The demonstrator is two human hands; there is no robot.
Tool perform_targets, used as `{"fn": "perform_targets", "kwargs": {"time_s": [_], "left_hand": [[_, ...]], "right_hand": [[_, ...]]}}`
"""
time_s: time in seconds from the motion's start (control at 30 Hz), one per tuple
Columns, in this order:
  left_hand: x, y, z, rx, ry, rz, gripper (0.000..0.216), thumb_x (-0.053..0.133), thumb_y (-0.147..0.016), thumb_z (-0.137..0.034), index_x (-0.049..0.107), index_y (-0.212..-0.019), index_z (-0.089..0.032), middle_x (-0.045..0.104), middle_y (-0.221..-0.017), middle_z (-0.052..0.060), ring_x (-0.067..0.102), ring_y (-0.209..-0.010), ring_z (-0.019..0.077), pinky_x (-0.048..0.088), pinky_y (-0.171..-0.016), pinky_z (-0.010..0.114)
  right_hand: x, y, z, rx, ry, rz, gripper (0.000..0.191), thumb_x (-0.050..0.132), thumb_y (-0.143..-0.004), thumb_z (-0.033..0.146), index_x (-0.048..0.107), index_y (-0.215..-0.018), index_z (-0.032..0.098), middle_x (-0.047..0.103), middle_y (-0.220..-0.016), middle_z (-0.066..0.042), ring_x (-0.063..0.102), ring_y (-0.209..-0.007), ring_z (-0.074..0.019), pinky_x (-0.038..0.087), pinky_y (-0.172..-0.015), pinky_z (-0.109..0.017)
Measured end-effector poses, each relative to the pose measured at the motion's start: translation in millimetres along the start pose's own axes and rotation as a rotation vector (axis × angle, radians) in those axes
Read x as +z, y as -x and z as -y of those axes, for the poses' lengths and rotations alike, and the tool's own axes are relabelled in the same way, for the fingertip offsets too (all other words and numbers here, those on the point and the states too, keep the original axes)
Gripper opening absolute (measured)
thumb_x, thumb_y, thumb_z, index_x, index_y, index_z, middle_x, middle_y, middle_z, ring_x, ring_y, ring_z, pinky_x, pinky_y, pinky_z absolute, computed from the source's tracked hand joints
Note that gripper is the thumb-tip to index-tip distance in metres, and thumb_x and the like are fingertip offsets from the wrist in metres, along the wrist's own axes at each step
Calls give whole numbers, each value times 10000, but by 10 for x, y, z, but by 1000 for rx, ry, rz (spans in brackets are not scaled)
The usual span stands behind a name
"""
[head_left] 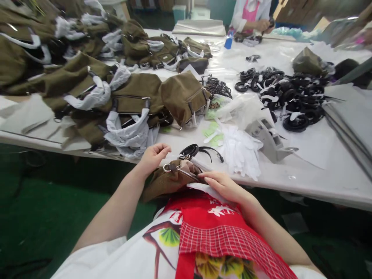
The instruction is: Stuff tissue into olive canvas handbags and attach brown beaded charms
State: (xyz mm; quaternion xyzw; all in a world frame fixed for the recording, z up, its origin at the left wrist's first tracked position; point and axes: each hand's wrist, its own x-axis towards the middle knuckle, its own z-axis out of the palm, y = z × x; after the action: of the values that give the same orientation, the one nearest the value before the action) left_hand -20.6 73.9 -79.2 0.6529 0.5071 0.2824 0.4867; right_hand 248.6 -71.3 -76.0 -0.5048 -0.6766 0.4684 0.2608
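Note:
An olive-brown bag [171,180] with a zipper and a metal ring lies at the table's near edge, against my red apron. My left hand [152,155] grips the bag's upper left edge, fingers curled over the fabric. My right hand [222,185] rests on the bag's right end beside the zipper, fingers pressed together on it. A coiled black strap [194,150] lies just behind the bag.
Piles of olive bags [136,97] wrapped with white paper cover the left of the white table [314,174]. White gloves [242,153], a grey tape dispenser [269,137] and many black strap coils [290,97] lie right. Another person [251,15] works at the far end.

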Motion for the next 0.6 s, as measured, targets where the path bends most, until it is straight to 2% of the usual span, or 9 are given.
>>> {"fn": "perform_targets", "kwargs": {"time_s": [0.07, 0.17, 0.23, 0.27, 0.33, 0.4, 0.47, 0.53, 0.6], "left_hand": [[-175, -44, 79, -10, -26, -44, 335, 606, -778, -483, 621, -751, -150, 475, -552, -52, 418, -513, 91, 334, -525, 209], [-436, -27, 82, -28, -48, -83, 345, 614, -755, -479, 655, -774, -137, 557, -584, -12, 500, -548, 124, 398, -541, 230], [-558, 93, -75, 61, -142, -113, 347, 609, -756, -432, 696, -922, -140, 688, -856, 69, 618, -785, 192, 494, -705, 287], [-590, 186, -203, 144, -216, -107, 364, 589, -768, -391, 696, -1023, -154, 692, -1045, 95, 623, -955, 229, 502, -833, 330], [-584, 410, -503, 341, -389, 6, 426, 510, -798, -279, 655, -1189, -196, 608, -1308, 90, 536, -1210, 264, 410, -1049, 393], [-507, 635, -760, 439, -500, 278, 471, 460, -789, -174, 653, -1213, -245, 644, -1272, 58, 572, -1184, 239, 408, -1062, 358], [-406, 796, -876, 481, -625, 509, 512, 516, -761, -152, 634, -1242, -279, 628, -1305, 46, 579, -1188, 234, 408, -1067, 347], [-333, 837, -857, 534, -758, 526, 571, 632, -694, -202, 613, -1261, -265, 559, -1392, 78, 520, -1269, 283, 346, -1122, 421], [-323, 758, -814, 565, -863, 376, 545, 688, -640, -218, 643, -1183, -241, 556, -1384, 106, 493, -1286, 319, 314, -1127, 483]], "right_hand": [[-59, -16, 49, -28, -97, 155, 401, 413, -989, 400, 616, -1278, 209, 653, -1275, -82, 610, -1162, -231, 447, -1032, -411], [-55, 37, 60, -48, -39, 280, 644, 639, -844, 511, 504, -1398, 212, 557, -1397, -106, 540, -1257, -284, 406, -1074, -438], [77, 45, 28, -47, 74, 278, 807, 737, -754, 505, 444, -1443, 204, 516, -1434, -133, 507, -1288, -313, 382, -1090, -454], [180, 27, 5, -41, 129, 248, 801, 744, -753, 473, 442, -1442, 196, 523, -1425, -142, 516, -1277, -314, 389, -1082, -449], [417, -56, -40, -33, 227, 170, 587, 684, -821, 376, 533, -1357, 190, 610, -1324, -135, 589, -1183, -281, 447, -1016, -403], [610, -177, -56, -37, 335, 103, 266, 588, -887, 269, 671, -1120, 174, 709, -1114, -110, 658, -1016, -239, 495, -902, -346], [666, -299, 5, -51, 435, 68, 167, 537, -907, 209, 696, -912, 160, 729, -950, -94, 671, -894, -215, 496, -818, -314], [544, -382, 203, -97, 518, 26, 150, 536, -893, 171, 675, -835, 162, 717, -884, -77, 664, -846, -200, 486, -779, -294], [280, -399, 566, -200, 595, -21, 114, 556, -872, 156, 661, -834, 179, 703, -861, -55, 658, -816, -184, 485, -746, -275]]}}
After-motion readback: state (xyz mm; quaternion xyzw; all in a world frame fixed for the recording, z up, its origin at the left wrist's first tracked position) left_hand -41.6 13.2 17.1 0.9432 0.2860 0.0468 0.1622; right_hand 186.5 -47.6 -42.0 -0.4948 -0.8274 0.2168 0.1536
